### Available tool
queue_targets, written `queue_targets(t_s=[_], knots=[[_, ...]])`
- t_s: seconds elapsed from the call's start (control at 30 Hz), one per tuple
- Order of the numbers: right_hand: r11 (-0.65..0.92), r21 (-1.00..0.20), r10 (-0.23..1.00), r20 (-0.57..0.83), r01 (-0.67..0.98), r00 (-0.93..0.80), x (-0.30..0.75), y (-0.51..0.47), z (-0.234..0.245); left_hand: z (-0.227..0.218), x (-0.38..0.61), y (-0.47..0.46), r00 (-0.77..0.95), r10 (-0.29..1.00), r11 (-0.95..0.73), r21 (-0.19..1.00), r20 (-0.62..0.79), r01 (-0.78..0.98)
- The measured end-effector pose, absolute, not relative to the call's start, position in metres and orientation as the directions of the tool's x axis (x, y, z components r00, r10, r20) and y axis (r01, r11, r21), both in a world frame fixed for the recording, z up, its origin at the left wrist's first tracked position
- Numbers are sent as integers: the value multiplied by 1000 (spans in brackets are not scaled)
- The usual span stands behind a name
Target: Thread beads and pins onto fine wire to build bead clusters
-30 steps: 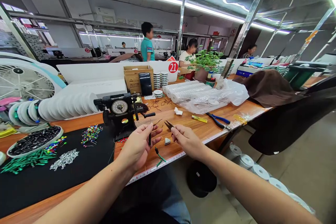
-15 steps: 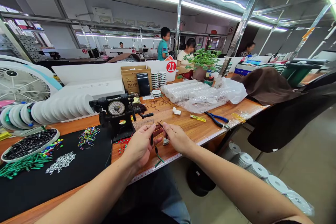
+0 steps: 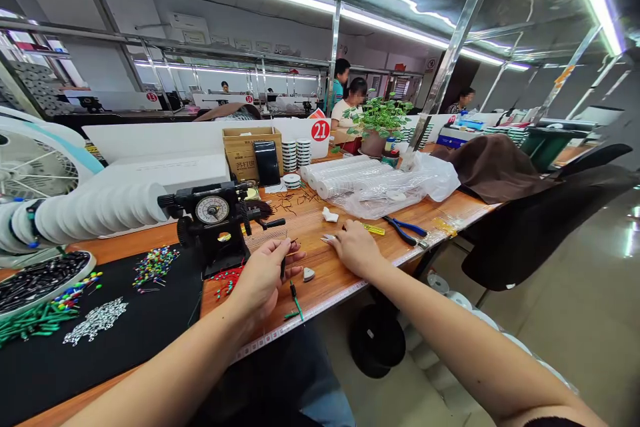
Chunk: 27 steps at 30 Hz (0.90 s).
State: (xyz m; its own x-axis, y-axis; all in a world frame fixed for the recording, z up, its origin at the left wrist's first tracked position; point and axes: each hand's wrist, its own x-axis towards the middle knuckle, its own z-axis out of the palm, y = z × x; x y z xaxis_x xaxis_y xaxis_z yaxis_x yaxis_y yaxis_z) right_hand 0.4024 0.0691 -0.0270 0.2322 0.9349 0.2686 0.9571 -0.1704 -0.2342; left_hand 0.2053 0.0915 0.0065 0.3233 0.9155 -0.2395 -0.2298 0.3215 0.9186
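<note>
My left hand (image 3: 265, 275) is closed in a pinch on a thin dark wire (image 3: 283, 265); a green tube (image 3: 296, 301) hangs from the wire below the fingers. My right hand (image 3: 354, 248) lies palm down on the wooden table (image 3: 340, 273), fingers stretched flat to the left, and no tool shows in it. Between the hands lies a small white piece (image 3: 309, 273). A yellow strip (image 3: 373, 229) sits just beyond the right hand. A black winding device with a dial (image 3: 213, 215) stands just left of my left hand.
Blue-handled pliers (image 3: 407, 229) lie to the right. A black mat (image 3: 100, 340) holds coloured pins (image 3: 153, 263), white bits (image 3: 95, 321) and green tubes (image 3: 27, 323). Bagged white spools (image 3: 375, 180), a box (image 3: 244, 147), a plant (image 3: 377, 121). A black chair (image 3: 540, 227) stands right. People work behind the divider.
My right hand left the wire, moved right and lay flat on the table; the small pointed tool it held is out of sight. The left hand kept its pinch on the wire.
</note>
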Motion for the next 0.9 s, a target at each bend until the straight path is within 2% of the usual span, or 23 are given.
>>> queue_targets(t_s=[0.13,0.23,0.3,0.37,0.47,0.6,0.63,0.7,0.77,0.8,0.9], knots=[[-281,-227,917,223,933,330,451,78,-18,4,203,92,336,910,320,927,-243,-197],[-288,-292,935,122,912,334,480,82,-18,4,201,93,351,906,313,933,-237,-179],[-259,-366,945,95,894,313,484,82,-19,5,201,93,358,904,306,938,-233,-164],[-194,-460,951,128,867,281,472,80,-19,8,201,93,365,901,306,940,-235,-151],[-20,-630,963,196,776,183,433,74,-18,11,203,92,385,894,309,939,-231,-154],[127,-823,983,181,554,44,375,72,-17,12,207,93,381,911,221,966,-155,-136],[121,-881,988,150,457,28,365,74,-17,12,208,95,376,917,192,973,-130,-130],[41,-989,999,42,140,-2,351,79,-19,11,211,98,374,923,149,980,-91,-132],[-81,-976,996,-74,-203,-40,342,86,-22,11,213,102,377,923,137,980,-73,-145],[-116,-944,993,-108,-308,-43,339,89,-24,11,214,104,382,922,136,979,-70,-150],[-99,-922,993,-116,-375,25,331,96,-28,10,216,107,403,912,146,975,-69,-165]])
